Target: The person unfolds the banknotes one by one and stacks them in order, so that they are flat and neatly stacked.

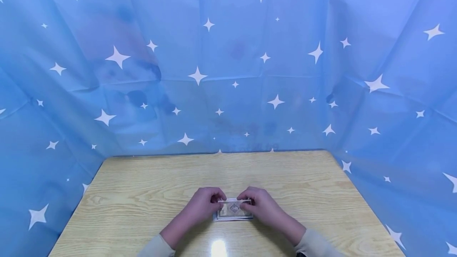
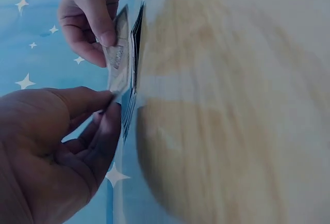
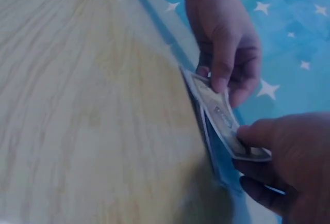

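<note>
A banknote (image 1: 233,209) with a dark diamond-shaped mark in its middle lies on top of a small stack of notes (image 1: 233,219) on the wooden table. My left hand (image 1: 206,203) pinches the note's left end between thumb and fingers. At the other end, my right hand (image 1: 263,206) pinches it the same way. In the left wrist view the banknote (image 2: 119,53) is raised and tilted off the stack (image 2: 136,48). The right wrist view shows a gap between the lifted note (image 3: 219,110) and the notes beneath (image 3: 209,141).
The light wood table (image 1: 143,193) has rounded far corners. Behind it and along both sides hangs a blue curtain (image 1: 228,102) with white stars. A bright light reflection (image 1: 218,248) shows near the table's front.
</note>
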A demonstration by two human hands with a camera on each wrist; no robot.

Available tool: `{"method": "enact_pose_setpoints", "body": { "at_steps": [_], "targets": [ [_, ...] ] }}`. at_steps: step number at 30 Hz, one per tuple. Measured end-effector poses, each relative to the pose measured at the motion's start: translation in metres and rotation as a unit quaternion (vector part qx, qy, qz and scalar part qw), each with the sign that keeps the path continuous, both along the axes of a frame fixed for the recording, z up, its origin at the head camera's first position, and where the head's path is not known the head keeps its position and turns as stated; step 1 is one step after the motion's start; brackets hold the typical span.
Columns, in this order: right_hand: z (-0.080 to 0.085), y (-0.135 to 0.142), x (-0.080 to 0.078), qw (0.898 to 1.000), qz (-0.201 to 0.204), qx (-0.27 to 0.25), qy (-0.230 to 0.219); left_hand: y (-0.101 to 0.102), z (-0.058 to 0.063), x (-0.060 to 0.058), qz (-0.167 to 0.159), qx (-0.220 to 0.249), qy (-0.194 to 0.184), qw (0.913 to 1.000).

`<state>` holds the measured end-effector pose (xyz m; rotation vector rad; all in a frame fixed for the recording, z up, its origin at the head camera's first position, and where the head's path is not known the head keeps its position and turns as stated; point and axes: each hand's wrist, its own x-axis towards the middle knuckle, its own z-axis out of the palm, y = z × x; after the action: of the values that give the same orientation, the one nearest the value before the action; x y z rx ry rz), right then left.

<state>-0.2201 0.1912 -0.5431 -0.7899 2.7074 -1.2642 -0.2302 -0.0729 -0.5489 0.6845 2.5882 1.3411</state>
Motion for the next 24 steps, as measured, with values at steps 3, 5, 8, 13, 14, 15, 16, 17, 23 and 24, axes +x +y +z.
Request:
{"method": "enact_pose_setpoints", "body": {
  "at_steps": [3,5,8,13,14,15,16,17,23,24],
  "targets": [
    [-0.0031,-0.0008,0.0011,0.999,0.01,0.023,0.027,0.0013,-0.0021,0.0001,-0.001,-0.024,0.009,0.9997],
    [-0.0054,-0.0015,0.0016,0.998,0.014,0.037,0.049,0.0021,-0.0034,-0.0002,-0.002,-0.036,0.016,0.9992],
    [-0.0076,-0.0029,0.0025,0.994,0.018,0.061,0.088,0.0035,-0.0032,-0.0002,-0.001,-0.055,0.031,0.998],
    [-0.0094,-0.0043,0.0047,0.986,0.017,0.102,0.128,0.0045,-0.0015,0.0007,-0.003,-0.083,0.06,0.9947],
    [-0.0098,-0.0043,0.0048,0.985,0.015,0.108,0.132,0.0043,-0.001,0.0009,-0.004,-0.085,0.063,0.9944],
    [-0.0101,-0.0042,0.0048,0.984,0.015,0.113,0.136,0.0042,-0.0006,0.0012,-0.004,-0.087,0.063,0.9942],
    [-0.0102,-0.004,0.0047,0.983,0.013,0.116,0.138,0.0041,-0.0003,0.0015,-0.004,-0.088,0.062,0.9941],
    [-0.0099,-0.0039,0.0047,0.983,0.012,0.119,0.14,0.0041,0.0005,0.0019,-0.003,-0.089,0.061,0.9941],
    [-0.0079,-0.0028,0.003,0.982,0.017,0.132,0.137,0.0038,0.0011,0.0029,0.002,-0.095,0.05,0.9942],
    [-0.0077,-0.0027,0.0024,0.982,0.018,0.135,0.134,0.0038,0.001,0.0026,0.002,-0.095,0.05,0.9942]
  ]
}}
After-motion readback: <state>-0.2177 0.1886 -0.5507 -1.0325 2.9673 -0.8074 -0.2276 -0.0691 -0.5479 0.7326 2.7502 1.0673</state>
